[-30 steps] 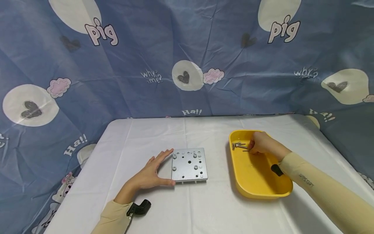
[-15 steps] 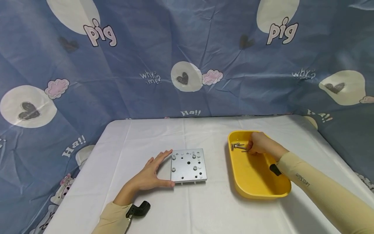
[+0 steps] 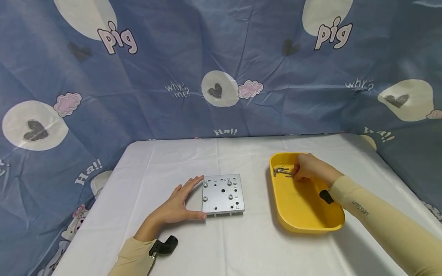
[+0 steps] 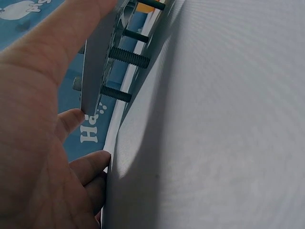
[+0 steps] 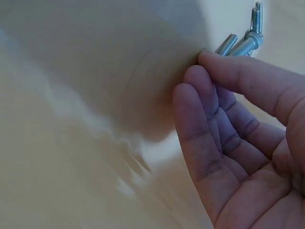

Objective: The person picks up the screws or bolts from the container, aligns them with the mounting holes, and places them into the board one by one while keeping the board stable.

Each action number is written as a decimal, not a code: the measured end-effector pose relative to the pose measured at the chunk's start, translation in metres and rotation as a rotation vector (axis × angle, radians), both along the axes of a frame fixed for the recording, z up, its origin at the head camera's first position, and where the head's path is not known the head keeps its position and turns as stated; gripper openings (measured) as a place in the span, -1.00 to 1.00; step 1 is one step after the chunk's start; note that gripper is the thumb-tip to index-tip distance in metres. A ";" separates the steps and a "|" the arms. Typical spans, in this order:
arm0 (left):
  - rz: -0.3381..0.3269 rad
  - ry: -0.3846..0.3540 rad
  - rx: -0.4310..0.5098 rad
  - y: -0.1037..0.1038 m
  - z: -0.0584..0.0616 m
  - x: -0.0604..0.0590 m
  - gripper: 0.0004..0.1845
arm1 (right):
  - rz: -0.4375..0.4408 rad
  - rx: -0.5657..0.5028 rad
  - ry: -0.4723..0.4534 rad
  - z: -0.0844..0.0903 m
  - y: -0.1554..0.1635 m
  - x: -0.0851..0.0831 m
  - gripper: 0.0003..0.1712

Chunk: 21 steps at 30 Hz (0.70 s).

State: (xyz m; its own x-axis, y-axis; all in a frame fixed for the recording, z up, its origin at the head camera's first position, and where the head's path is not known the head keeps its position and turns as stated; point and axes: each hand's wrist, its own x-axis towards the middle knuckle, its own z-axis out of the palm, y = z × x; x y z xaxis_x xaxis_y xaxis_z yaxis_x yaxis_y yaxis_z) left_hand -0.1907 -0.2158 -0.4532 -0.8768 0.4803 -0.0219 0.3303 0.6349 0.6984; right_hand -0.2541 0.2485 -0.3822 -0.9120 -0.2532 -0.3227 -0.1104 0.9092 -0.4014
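White cloth covers the table (image 3: 241,245), blue printed fabric behind. My left hand (image 3: 176,205) lies flat with straight fingers against the plate's (image 3: 222,194) left edge. My right hand (image 3: 307,167) is in the yellow tray (image 3: 300,214), fingers curled at the bolts (image 3: 282,172); whether they pinch one, I cannot tell.

White-clothed table (image 3: 241,245) with metal plate (image 3: 223,194) and yellow tray (image 3: 304,224)

Whether the right hand (image 3: 308,168) pinches a bolt (image 3: 284,172) inside the yellow tray (image 3: 304,226) is hidden behind its fingers.
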 end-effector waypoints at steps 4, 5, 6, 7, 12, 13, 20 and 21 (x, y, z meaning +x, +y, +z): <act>0.001 -0.007 -0.009 0.001 0.001 -0.001 0.33 | 0.021 0.008 0.003 0.001 0.003 -0.002 -0.91; 0.002 -0.012 -0.012 0.002 0.001 -0.001 0.34 | 0.024 0.011 0.002 0.001 0.004 -0.002 -0.89; 0.003 -0.015 -0.014 0.002 0.001 -0.001 0.34 | 0.024 0.011 0.000 0.001 0.005 -0.003 -0.88; 0.002 -0.016 -0.014 0.002 0.001 -0.002 0.34 | 0.022 0.009 -0.008 0.002 0.006 -0.003 -0.88; 0.009 -0.001 -0.012 0.000 0.000 -0.004 0.34 | 0.008 -0.045 -0.024 0.006 0.009 -0.006 -0.88; 0.011 0.003 -0.012 0.000 0.000 -0.004 0.33 | 0.012 -0.056 -0.020 0.008 0.009 -0.006 -0.88; 0.005 -0.004 0.003 0.001 -0.001 -0.004 0.33 | -0.018 -0.128 -0.026 0.014 0.013 -0.006 -0.89; 0.003 -0.005 0.002 0.001 -0.002 -0.004 0.33 | -0.028 -0.137 -0.029 0.015 0.014 -0.006 -0.89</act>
